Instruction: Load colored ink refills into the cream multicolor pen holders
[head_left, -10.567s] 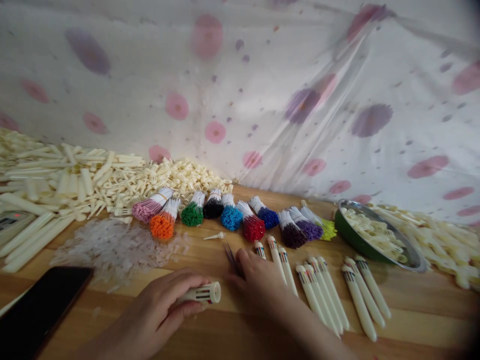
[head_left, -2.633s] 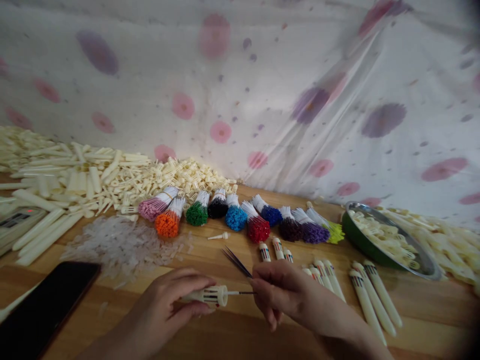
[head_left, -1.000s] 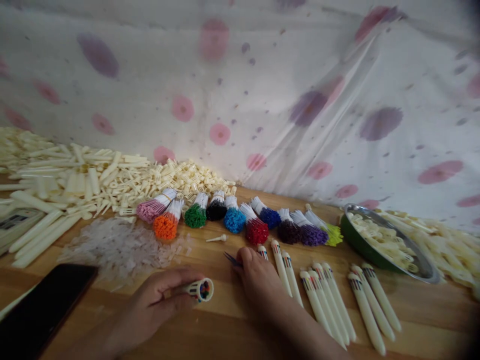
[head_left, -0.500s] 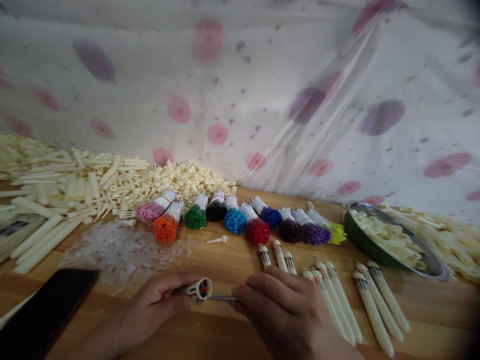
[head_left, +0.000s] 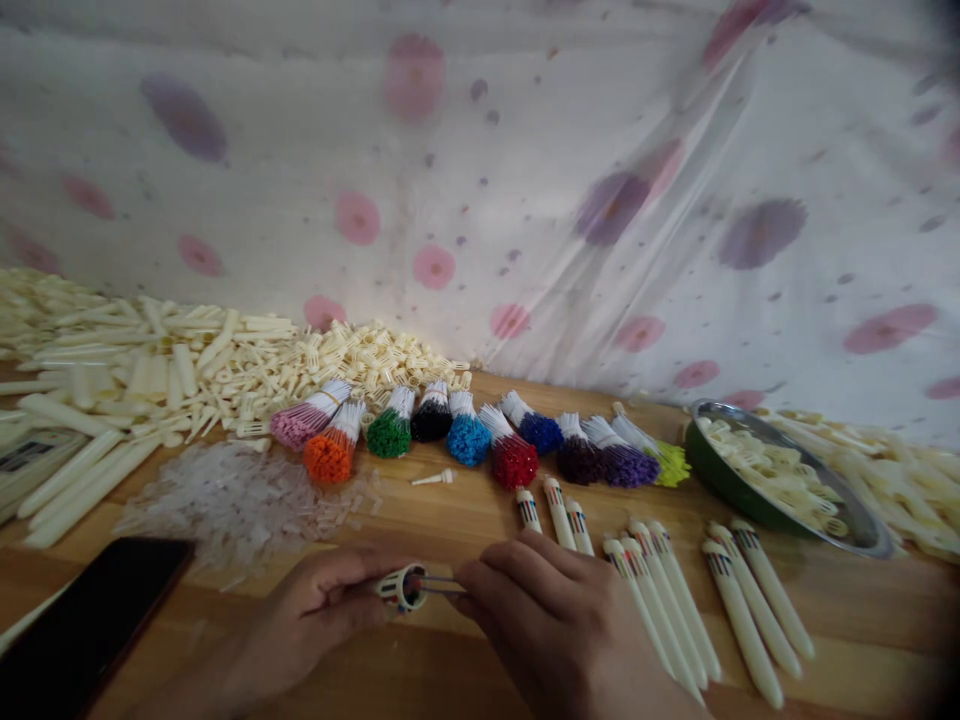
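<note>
My left hand (head_left: 311,622) is closed around a cream pen barrel (head_left: 401,587), its open end turned toward my right hand. Coloured refill tips show inside that open end. My right hand (head_left: 551,622) pinches a thin purple refill (head_left: 439,585) whose end sits in the barrel's mouth. Both hands rest low over the wooden table (head_left: 862,620). Just beyond my right hand lie several assembled cream pens (head_left: 660,600) in a row.
Bundles of refills (head_left: 469,440) in many colours lie in a row mid-table. Cream plastic parts (head_left: 187,360) are heaped at back left, clear small pieces (head_left: 232,500) in front of them. A black phone (head_left: 82,620) lies front left. A green bowl (head_left: 720,480) holds cream parts at right.
One second ago my right hand lay flat on loose refills on the table. It has since picked one up, come to the barrel, and slid the refill further into the open end.
</note>
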